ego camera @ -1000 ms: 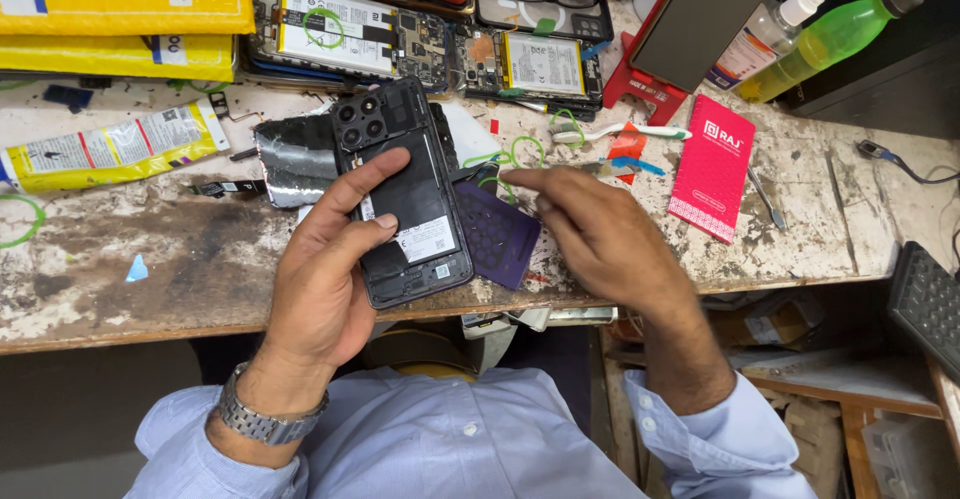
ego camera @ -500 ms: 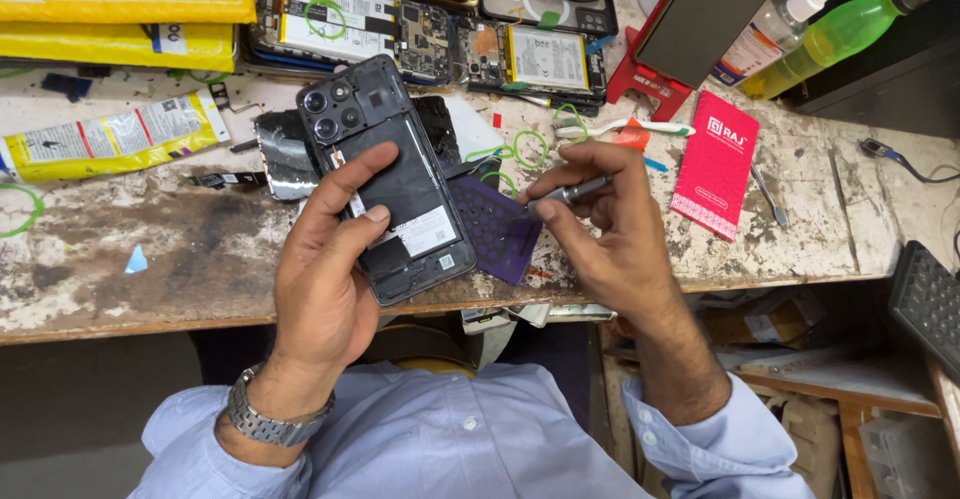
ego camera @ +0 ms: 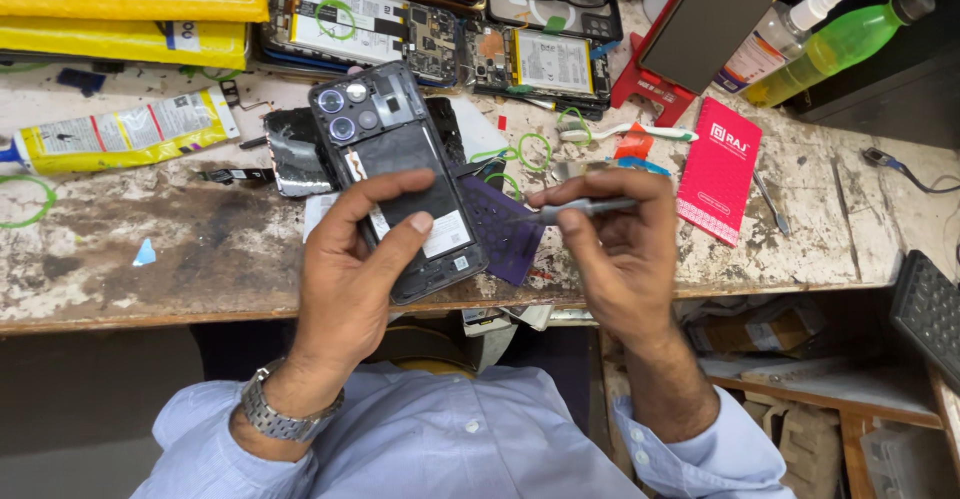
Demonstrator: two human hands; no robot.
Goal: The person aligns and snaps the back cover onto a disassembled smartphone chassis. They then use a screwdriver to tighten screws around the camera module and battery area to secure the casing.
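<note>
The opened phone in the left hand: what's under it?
Under the opened phone show a purple sheet and the worn workbench. The left hand covers the rest.

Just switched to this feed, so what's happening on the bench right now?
A person holds an opened black phone with its back cover off, tilted up in the left hand. The right hand grips a slim grey tool, its tip pointing toward the phone's right edge over a purple mat. Other opened phones and a yellow tube lie on the worn workbench.

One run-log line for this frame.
left hand: holds opened phone | right hand: holds slim grey tool | worn bench
</note>
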